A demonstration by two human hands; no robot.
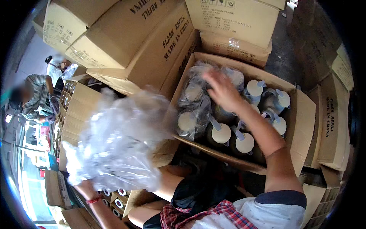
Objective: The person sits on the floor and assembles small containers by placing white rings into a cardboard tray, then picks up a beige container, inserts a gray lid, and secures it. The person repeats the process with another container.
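My left hand [83, 187], mostly hidden behind plastic, grips a big crumpled bunch of clear plastic bags [122, 141] on the left. My right hand [225, 89], a little blurred, stretches its fingers over an open cardboard box [219, 153] and holds nothing that I can see. Inside that box stand several flasks with round cream tops and pale grey-blue handles, such as the near flask [221, 134]. At the box's left side, some flasks are wrapped in clear plastic, among them a bagged flask [187, 121]. Whether my right fingertips touch the plastic there, I cannot tell.
Stacked cardboard cartons [114, 42] rise behind and to the left. More cartons [329, 118] line the right. Below my left arm, a divided carton holds white-rimmed round items [119, 203]. Two people [36, 93] work at the far left beside a long divided carton [78, 114].
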